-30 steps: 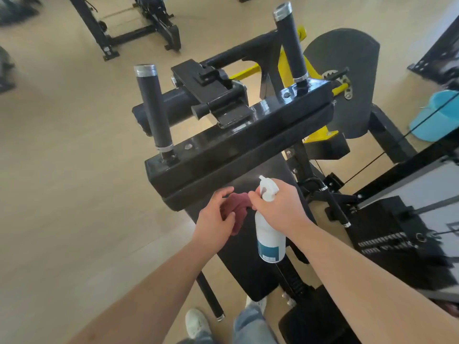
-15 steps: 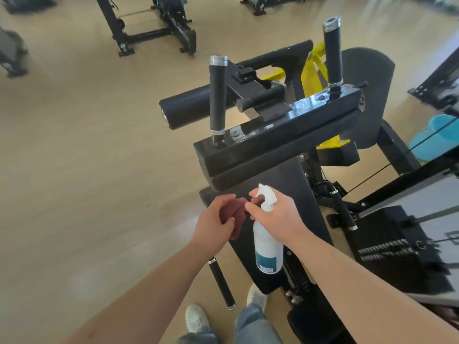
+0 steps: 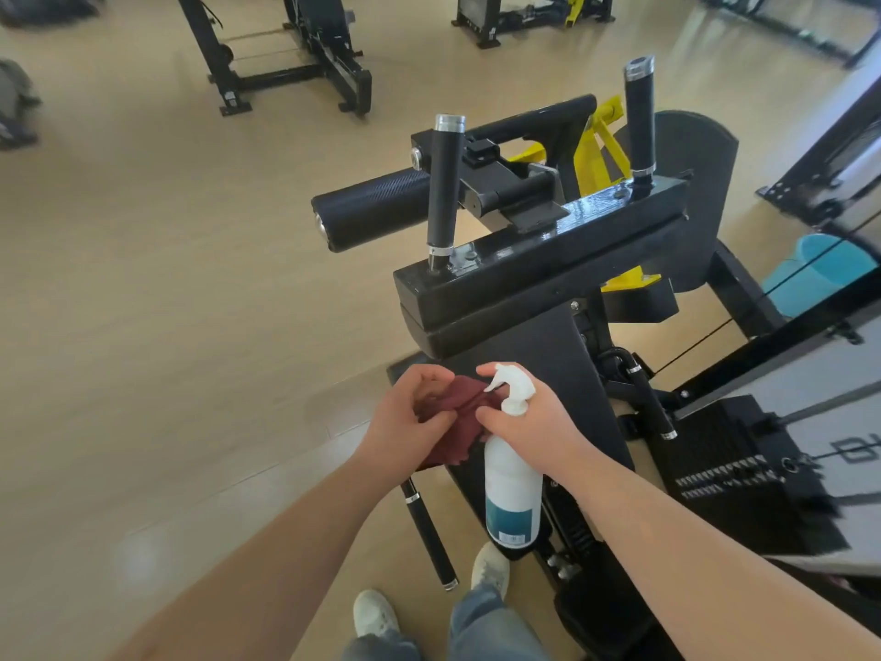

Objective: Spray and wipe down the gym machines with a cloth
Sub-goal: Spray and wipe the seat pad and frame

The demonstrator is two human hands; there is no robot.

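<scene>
My left hand [image 3: 410, 415] has its fingers curled into the dark red cloth [image 3: 460, 410] and grips a bunched fold of it. My right hand [image 3: 541, 424] is wrapped round the neck of the white spray bottle [image 3: 512, 489], which hangs upright beneath it. Its thumb and a fingertip also pinch the cloth's near edge, and the nozzle points left at the cloth.

Over the last second both hands have come away from the underside of the machine's black top block [image 3: 548, 264]. They now sit lower, in front of the sloped back pad [image 3: 543, 341], and the whole machine has slid right in my view. I judge that I am regathering or wetting the cloth rather than wiping, since it touches no part of the machine.

The bottle is opaque, so I cannot tell how full it is. A teal bucket [image 3: 810, 274] stands on the floor to the right, beyond the machine, and I cannot make out what is in it.
</scene>
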